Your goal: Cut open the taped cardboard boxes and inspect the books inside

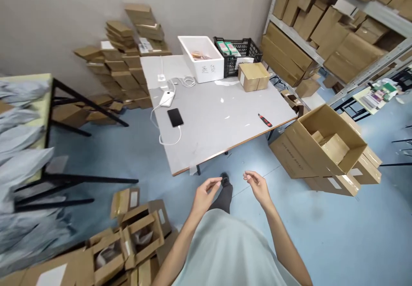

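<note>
My left hand (205,195) hangs in front of my body with its fingers loosely curved and a gap at the thumb; it holds nothing. At the same height, my right hand (258,188) is also empty, fingers half bent and apart. Both are short of the near edge of a grey-white table (206,118) and touch nothing. On that table lie a black phone (175,117) with a white cable plugged in, a white power strip (167,98), a red and black utility knife (265,120) and a closed cardboard box (254,77).
A white foam bin (209,72) and a black crate (240,65) stand at the table's back. A large open carton (292,148) is at the right, near shelves of boxes (337,41). Open boxes (141,238) and a table with grey bags (22,123) are left.
</note>
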A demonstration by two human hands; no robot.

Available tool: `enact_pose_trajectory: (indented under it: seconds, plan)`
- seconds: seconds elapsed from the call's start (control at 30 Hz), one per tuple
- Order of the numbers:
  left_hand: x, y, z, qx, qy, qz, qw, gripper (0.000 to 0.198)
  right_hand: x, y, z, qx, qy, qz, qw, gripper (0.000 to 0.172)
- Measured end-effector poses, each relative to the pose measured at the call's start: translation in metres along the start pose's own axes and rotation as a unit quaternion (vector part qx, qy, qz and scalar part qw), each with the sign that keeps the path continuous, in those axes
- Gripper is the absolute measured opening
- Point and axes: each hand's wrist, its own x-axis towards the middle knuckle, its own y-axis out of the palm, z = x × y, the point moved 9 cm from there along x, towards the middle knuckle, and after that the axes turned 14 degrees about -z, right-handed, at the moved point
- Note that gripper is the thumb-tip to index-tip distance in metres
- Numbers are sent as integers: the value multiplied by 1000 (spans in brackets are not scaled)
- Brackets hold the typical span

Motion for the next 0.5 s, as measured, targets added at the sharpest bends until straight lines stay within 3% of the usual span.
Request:
enact_pose_trajectory:
  seconds: [0.13,0.27,0.5]
  plan:
    - [79,41,-27,-3,-12,16,1000,56,84,-1,39,-10,-1,-44,999,49]
    - [155,97,-69,3,-2,68,998,54,151,-8,72,-15,-19,-100,995,46]
    - [275,207,-139,18,48,119,992,47,268,-37,76,-35,-42,-160,986,44]
